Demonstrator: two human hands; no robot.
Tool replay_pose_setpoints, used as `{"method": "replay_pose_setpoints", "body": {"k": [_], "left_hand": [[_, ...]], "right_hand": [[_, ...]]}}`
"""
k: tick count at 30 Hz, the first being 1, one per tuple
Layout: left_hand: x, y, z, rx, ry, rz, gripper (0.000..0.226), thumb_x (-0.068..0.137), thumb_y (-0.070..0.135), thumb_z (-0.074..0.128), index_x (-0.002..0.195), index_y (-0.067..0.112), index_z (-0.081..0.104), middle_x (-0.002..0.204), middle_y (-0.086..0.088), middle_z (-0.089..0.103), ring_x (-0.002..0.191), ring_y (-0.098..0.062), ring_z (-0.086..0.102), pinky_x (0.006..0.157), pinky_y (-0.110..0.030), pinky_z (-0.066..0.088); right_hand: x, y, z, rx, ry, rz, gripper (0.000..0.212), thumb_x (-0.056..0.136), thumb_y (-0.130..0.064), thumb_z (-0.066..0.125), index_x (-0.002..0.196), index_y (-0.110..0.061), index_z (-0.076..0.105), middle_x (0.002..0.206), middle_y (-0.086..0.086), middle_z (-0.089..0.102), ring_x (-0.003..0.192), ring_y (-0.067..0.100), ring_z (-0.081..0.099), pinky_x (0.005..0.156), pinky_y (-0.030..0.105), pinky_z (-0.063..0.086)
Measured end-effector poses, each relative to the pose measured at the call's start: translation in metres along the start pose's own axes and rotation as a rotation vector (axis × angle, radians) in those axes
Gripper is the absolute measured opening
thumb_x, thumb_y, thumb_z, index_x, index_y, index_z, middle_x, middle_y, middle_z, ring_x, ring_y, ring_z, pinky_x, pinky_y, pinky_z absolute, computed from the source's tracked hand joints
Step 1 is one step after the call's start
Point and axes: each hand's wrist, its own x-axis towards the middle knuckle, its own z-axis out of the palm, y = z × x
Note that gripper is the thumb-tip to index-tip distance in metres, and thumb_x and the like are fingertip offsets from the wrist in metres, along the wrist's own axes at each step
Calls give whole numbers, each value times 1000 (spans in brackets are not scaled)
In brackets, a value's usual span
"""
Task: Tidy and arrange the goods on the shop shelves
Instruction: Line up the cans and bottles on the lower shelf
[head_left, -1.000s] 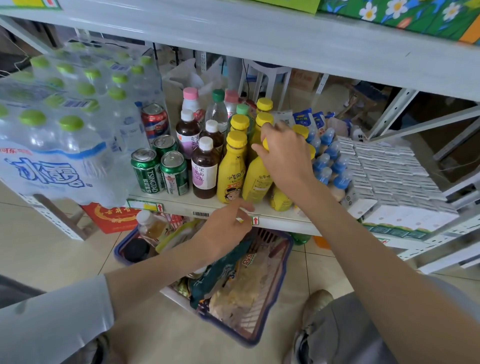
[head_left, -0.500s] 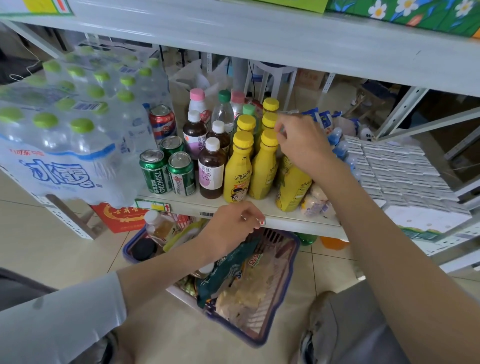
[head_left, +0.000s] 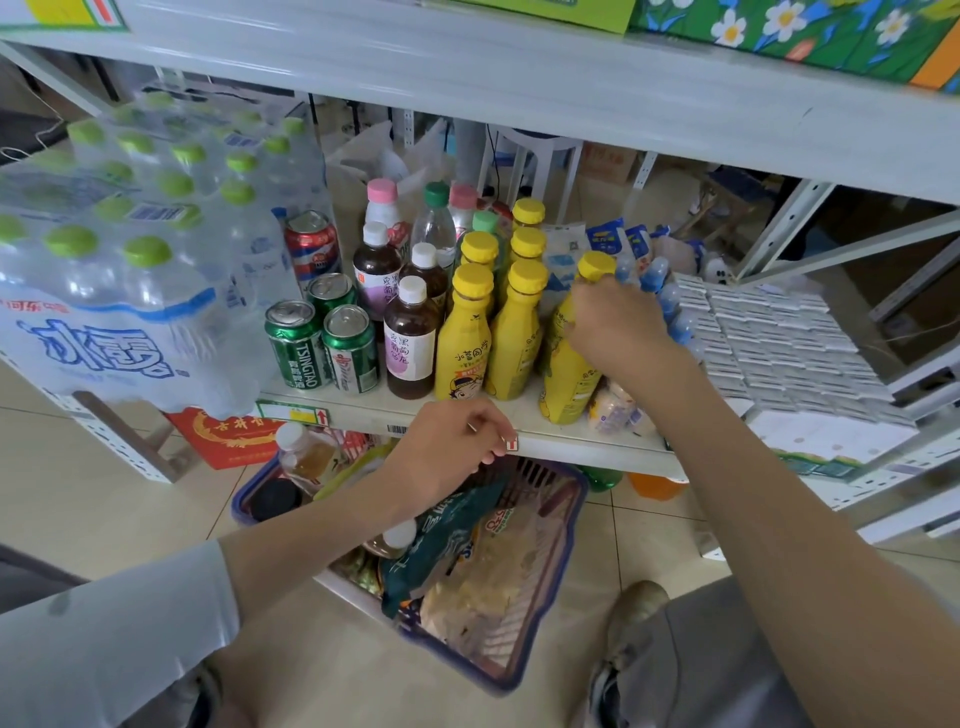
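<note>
Several yellow bottles with yellow caps stand in rows on the white shelf (head_left: 571, 441). My right hand (head_left: 615, 325) grips one yellow bottle (head_left: 563, 384) by its upper body, at the right end of the front row, next to two others (head_left: 465, 343). My left hand (head_left: 449, 447) rests at the shelf's front edge with fingers curled, pinching a small red-and-white price tag (head_left: 511, 443). Dark tea bottles (head_left: 410, 343) and green cans (head_left: 296, 345) stand to the left.
A shrink-wrapped pack of water bottles (head_left: 119, 270) fills the shelf's left end. Small blue-capped bottles (head_left: 670, 301) and rows of white cartons (head_left: 779, 343) lie to the right. A blue basket (head_left: 550, 613) of snacks and bottles sits on the floor below.
My right hand has shifted a yellow bottle rightward and set it upright at the front row's right end. My left hand stays at the shelf edge.
</note>
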Motion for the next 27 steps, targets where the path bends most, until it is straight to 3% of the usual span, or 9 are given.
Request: {"method": "replay_pose_setpoints", "body": {"k": [4,7,10,13,16,18,20,23,27], "left_hand": [[4,-2,-6,72,73,35,27,96,9,53,87,22,74,90,-2,73,83,-22,70,75,-41,61],[9,-6,-11,102,154,50,26,95,12,55,89,29,74,92,9,71,84,-18,68,77,-44,60],[10,-6,-18,102,266,78,19,100,22,54,100,31,70,100,15,70,90,-10,64,81,-40,58],[14,-4,-25,41,283,43,24,103,37,47,108,32,69,109,12,72,99,-9,64,89,-39,53],[14,4,-31,-168,116,-185,44,103,56,39,114,27,71,121,-7,72,107,-25,67,98,-43,52],[7,9,-32,-533,-237,-380,71,102,64,31,121,7,69,119,-27,69,97,-36,69,86,-41,57],[-3,13,-28,-705,-493,-389,82,101,69,28,120,1,69,112,-33,66,89,-40,67,81,-45,57],[-11,20,-17,-710,-513,-335,74,102,66,31,113,3,69,106,-27,66,79,-37,66,75,-46,56],[-14,22,-18,-660,-480,-352,74,102,64,31,101,0,67,92,-24,67,71,-36,65,70,-43,56]], "right_hand": [[-9,-20,-2,8,98,-226,33,102,-39,55,117,-9,57,114,15,62,105,37,63,71,40,41],[-14,-28,-4,-38,154,-379,30,105,-41,47,107,-12,55,103,12,62,97,36,64,67,38,36],[-17,-22,-16,27,156,-385,32,106,-41,42,86,-16,47,75,3,46,78,30,52,64,35,33],[-20,-22,-23,255,143,-390,43,104,-36,46,67,-16,46,60,0,39,61,22,42,56,34,29],[-25,-27,-32,562,165,-426,43,98,-26,53,60,-7,48,54,8,36,53,16,32,55,35,27],[-25,-25,-39,716,117,-395,40,96,-23,57,65,3,59,58,18,42,54,13,32,55,34,26],[-21,-18,-41,822,76,-313,39,92,-24,59,72,8,65,64,25,48,57,13,37,58,34,29],[-13,-7,-36,915,53,-179,45,83,-32,58,76,11,67,64,20,46,61,20,41,63,35,34],[-8,-9,-29,941,35,-105,35,90,-24,61,76,6,72,62,14,43,61,22,42,63,34,34]]}}
